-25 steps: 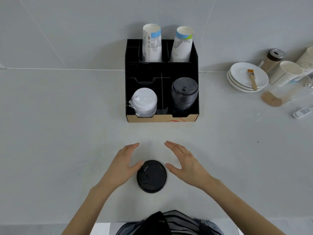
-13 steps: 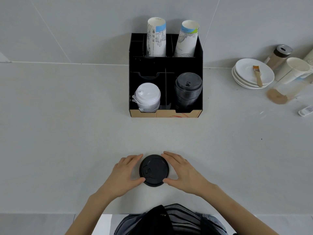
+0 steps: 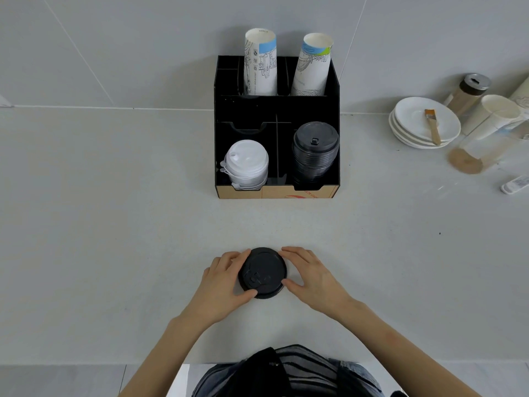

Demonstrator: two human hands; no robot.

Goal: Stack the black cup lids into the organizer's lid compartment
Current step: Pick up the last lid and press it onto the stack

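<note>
Black lid [image 3: 262, 273] is gripped at its rim from both sides by left hand [image 3: 221, 285] and right hand [image 3: 310, 277], low over near counter [image 3: 114, 253]. Black lid stack [image 3: 315, 151] sits far and slightly right, in organizer [image 3: 274, 193] right front compartment.

This looks like a café or drinks-service counter [image 3: 114, 224], pale and set against a tiled wall. A black organizer [image 3: 334, 90] at the far side holds paper cups [image 3: 260, 64], white lids [image 3: 247, 163] and black lids [image 3: 315, 150]. Far right are stacked saucers [image 3: 412, 121] and what may be a sugar shaker [image 3: 469, 91].
</note>
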